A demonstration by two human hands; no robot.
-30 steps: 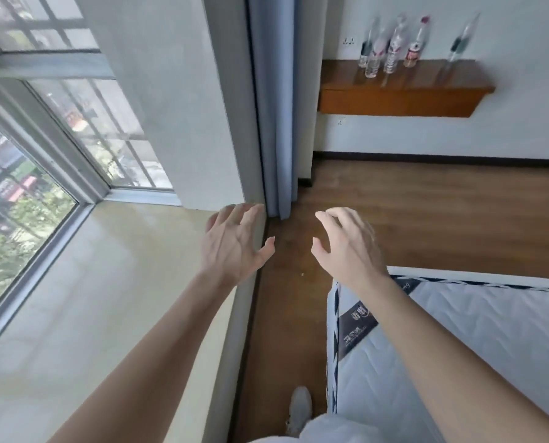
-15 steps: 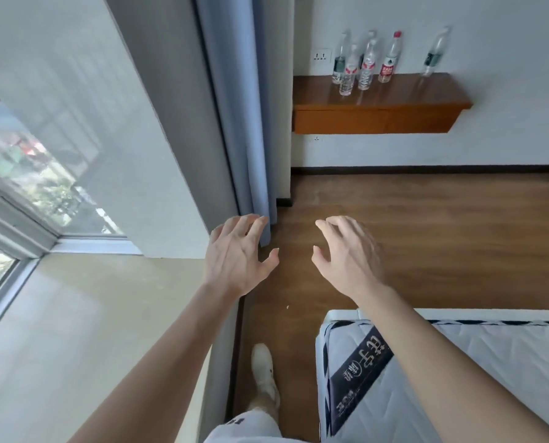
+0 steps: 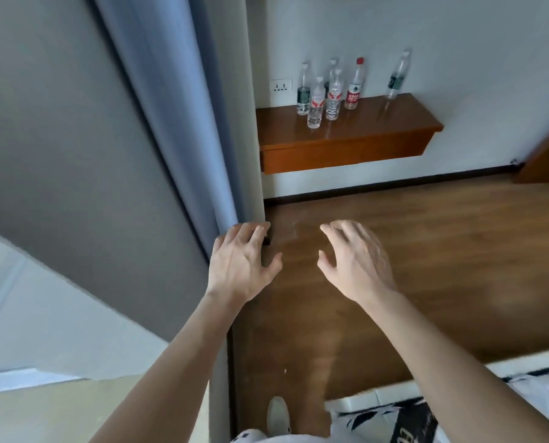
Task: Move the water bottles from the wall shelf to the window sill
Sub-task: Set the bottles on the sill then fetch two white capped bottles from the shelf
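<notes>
We're over the wood floor, grey wall and blue curtain on our left, white wall ahead. Window sill sits bottom left, nothing on the part we can see. Mattress corner bottom right, one white shoe between them.

Wall shelf is brown wood, mounted on the far wall, well apart from both hands. All six water bottles are upright on it: five clustered at the left end, of which the red-cap bottle stands rightmost; a green-label bottle alone further right. White socket on the wall just left of the cluster.

Both arms are stretched forward, bare. Left hand is palm down, fingers spread apart, near the curtain's bottom edge; contact can't be told. Right hand is beside it, fingers curled loosely and apart. Neither holds anything.
</notes>
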